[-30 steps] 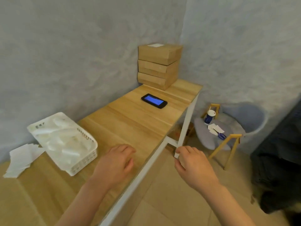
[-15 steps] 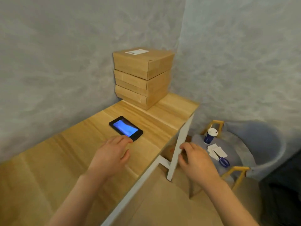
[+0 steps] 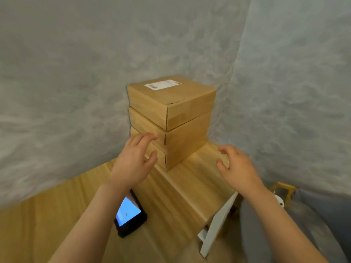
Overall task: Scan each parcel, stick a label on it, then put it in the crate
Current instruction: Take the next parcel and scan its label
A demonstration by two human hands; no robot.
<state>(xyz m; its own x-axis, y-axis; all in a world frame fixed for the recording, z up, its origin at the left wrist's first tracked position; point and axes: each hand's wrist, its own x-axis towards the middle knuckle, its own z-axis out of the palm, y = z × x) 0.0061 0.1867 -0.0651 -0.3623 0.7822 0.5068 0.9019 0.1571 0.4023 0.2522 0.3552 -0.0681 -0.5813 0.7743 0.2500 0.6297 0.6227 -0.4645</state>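
Three brown cardboard parcels are stacked in the table's far corner; the top parcel [image 3: 171, 100] carries a white label [image 3: 162, 84]. My left hand [image 3: 134, 160] reaches in front of the stack's left face, fingers spread and holding nothing, fingertips close to the lower boxes. To the right of the stack my right hand [image 3: 236, 168] hovers above the table, fingers loosely curved and empty. A black handheld scanner [image 3: 131, 215] with a lit blue screen lies on the wooden table [image 3: 190, 186], partly under my left forearm.
Grey walls meet right behind the stack. The table's right edge and white leg [image 3: 216, 223] are near my right arm. A grey chair [image 3: 311, 221] with wooden arms stands on the floor at the right, with a white cup lid [image 3: 279, 201] showing.
I have moved forward toward the parcel stack. Both hands rose from near the table edge to either side of the stack. The scanner now lies under my left forearm.
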